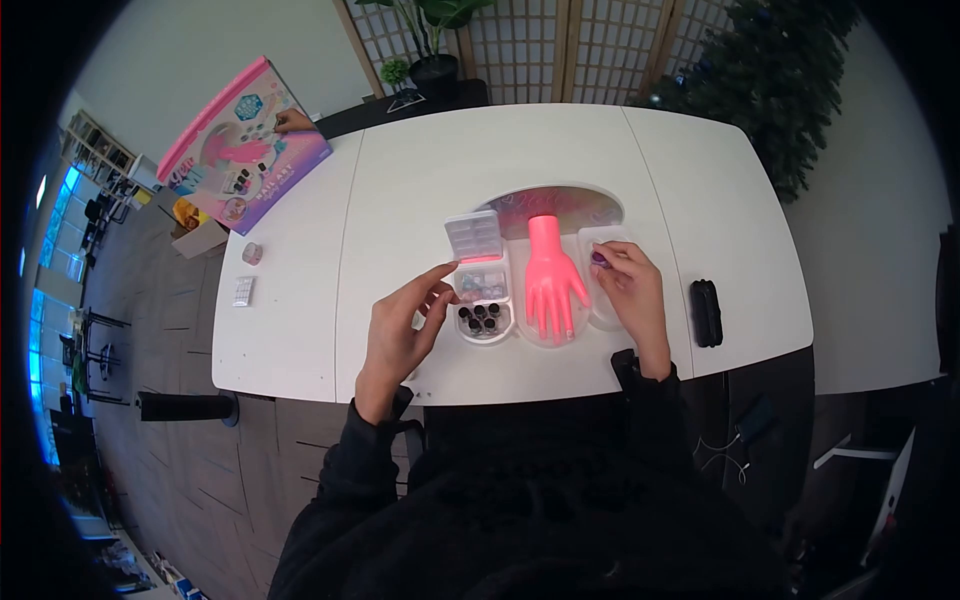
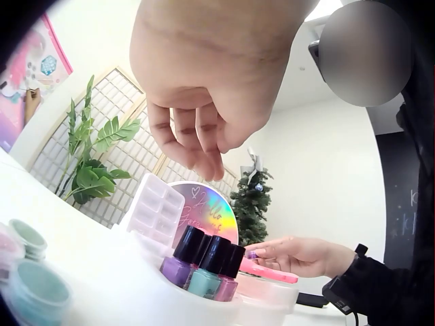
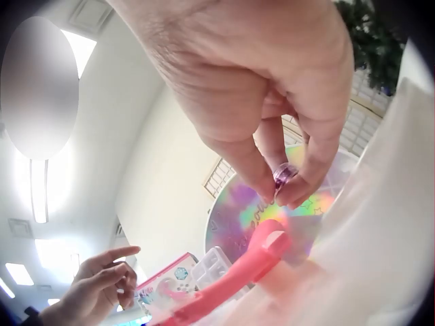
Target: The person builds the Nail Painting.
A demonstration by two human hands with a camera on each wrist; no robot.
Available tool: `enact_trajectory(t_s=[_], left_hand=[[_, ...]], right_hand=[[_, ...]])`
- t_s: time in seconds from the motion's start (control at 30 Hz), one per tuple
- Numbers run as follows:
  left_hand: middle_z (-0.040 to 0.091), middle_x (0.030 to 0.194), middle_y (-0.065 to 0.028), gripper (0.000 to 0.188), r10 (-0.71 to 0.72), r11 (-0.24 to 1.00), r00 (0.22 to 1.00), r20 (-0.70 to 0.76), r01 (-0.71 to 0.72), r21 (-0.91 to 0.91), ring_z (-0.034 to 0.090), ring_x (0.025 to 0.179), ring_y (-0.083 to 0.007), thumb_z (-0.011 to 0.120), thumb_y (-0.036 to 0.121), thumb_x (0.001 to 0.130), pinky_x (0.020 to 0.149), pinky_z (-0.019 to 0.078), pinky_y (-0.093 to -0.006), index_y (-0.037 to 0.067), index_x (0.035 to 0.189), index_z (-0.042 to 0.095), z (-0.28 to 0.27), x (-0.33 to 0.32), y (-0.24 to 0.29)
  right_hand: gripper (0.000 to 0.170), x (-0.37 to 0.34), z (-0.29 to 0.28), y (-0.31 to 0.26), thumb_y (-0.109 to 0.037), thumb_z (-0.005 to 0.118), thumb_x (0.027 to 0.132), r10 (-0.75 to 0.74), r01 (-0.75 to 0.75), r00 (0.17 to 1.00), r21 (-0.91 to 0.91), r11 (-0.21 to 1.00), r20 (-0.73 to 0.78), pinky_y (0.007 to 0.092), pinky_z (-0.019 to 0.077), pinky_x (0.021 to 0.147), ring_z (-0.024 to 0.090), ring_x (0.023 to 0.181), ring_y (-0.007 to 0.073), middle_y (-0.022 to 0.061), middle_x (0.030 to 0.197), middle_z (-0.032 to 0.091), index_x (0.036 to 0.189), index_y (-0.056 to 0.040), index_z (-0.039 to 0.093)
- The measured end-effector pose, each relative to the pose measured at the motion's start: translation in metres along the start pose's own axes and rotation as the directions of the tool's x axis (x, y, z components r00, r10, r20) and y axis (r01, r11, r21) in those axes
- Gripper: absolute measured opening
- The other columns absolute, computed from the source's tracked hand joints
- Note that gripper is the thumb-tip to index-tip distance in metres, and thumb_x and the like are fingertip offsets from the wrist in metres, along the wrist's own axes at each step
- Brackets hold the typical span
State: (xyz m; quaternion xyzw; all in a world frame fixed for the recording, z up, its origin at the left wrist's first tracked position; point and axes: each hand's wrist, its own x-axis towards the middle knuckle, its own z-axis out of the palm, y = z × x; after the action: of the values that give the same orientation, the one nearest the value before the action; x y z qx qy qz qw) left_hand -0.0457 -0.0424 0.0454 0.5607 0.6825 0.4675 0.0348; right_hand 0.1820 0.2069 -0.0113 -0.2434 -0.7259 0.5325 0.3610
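Between thumb and fingers my right hand [image 1: 633, 292] pinches a small shiny purple round piece [image 3: 284, 175], above the right side of a white nail station. Just left of it a pink model hand [image 1: 546, 285] lies palm-down, fingers toward me. My left hand [image 1: 402, 325] hovers with loosely bent fingers at the left compartment case [image 1: 484, 339], and nothing shows in its grasp. Several black-capped nail polish bottles [image 2: 212, 265] stand in that case. Behind them are a section of pale small pieces [image 1: 482, 286] and a raised clear divided lid [image 1: 473, 235].
A rainbow-sheen backboard [image 1: 560, 208] rises behind the model hand. The pink and purple toy box [image 1: 245, 150] stands at the table's far left, with a small jar [image 1: 252, 254] and a white divided tray [image 1: 243, 291] nearer. A black case [image 1: 706, 313] lies on the right.
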Motion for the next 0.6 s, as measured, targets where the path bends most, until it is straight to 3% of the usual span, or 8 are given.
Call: enact_trajectory(t_s=[0.07,0.2,0.27,0.4,0.6], left_hand=[[0.078,0.092,-0.0087,0.042,-0.015,1.0,1.0,0.005,0.015,0.018,0.069,0.07,-0.0127,0.067,-0.006,0.099,0.065,0.0549,-0.0258,-0.001,0.141,0.067,-0.002,0.0,0.0],[0.078,0.092,-0.0085,0.042,-0.042,0.999,0.999,-0.004,0.042,0.02,0.069,0.071,-0.0127,0.068,-0.006,0.099,0.066,0.0549,-0.0259,-0.001,0.141,0.067,-0.004,-0.001,-0.005],[0.08,0.094,-0.0074,0.043,-0.078,0.997,0.997,-0.012,0.079,0.021,0.075,0.077,-0.0169,0.07,-0.004,0.097,0.065,0.0558,-0.0289,0.006,0.139,0.07,-0.005,-0.002,-0.006],[0.079,0.093,-0.0069,0.042,-0.084,0.996,0.996,-0.014,0.085,0.032,0.074,0.075,-0.0162,0.069,-0.003,0.098,0.064,0.0552,-0.0287,0.006,0.139,0.07,-0.007,-0.005,-0.008],[0.079,0.092,-0.0064,0.04,-0.11,0.994,0.993,-0.031,0.11,0.022,0.074,0.074,-0.0154,0.07,-0.003,0.098,0.063,0.0539,-0.0282,0.007,0.137,0.072,-0.01,-0.007,-0.009]], right_hand=[[0.035,0.005,0.001,-0.001,0.013,0.071,0.094,-0.043,0.031,0.998,-0.197,0.98,-0.056,0.0301,0.0643,0.094,0.075,0.109,0.0225,0.0134,0.126,0.067,0.129,0.0053,0.074],[0.034,0.013,-0.001,-0.001,0.011,0.077,0.088,-0.045,0.026,0.997,-0.266,0.964,-0.064,0.0321,0.0654,0.09,0.076,0.106,0.0259,0.015,0.122,0.073,0.121,0.0046,0.077],[0.03,0.015,-0.003,0.002,0.011,0.08,0.081,-0.211,0.181,0.977,-0.492,0.851,-0.005,0.0337,0.0657,0.085,0.076,0.099,0.0284,0.014,0.115,0.078,0.11,0.004,0.078],[0.026,0.018,0.0,0.003,0.011,0.082,0.078,-0.221,0.188,0.975,-0.485,0.854,-0.012,0.0354,0.0657,0.082,0.075,0.097,0.0305,0.0131,0.11,0.08,0.103,0.0036,0.078],[0.02,0.019,0.007,0.004,0.011,0.081,0.081,-0.163,0.104,0.981,-0.434,0.895,-0.101,0.035,0.0661,0.081,0.077,0.093,0.0306,0.0148,0.113,0.078,0.1,0.0054,0.076]])
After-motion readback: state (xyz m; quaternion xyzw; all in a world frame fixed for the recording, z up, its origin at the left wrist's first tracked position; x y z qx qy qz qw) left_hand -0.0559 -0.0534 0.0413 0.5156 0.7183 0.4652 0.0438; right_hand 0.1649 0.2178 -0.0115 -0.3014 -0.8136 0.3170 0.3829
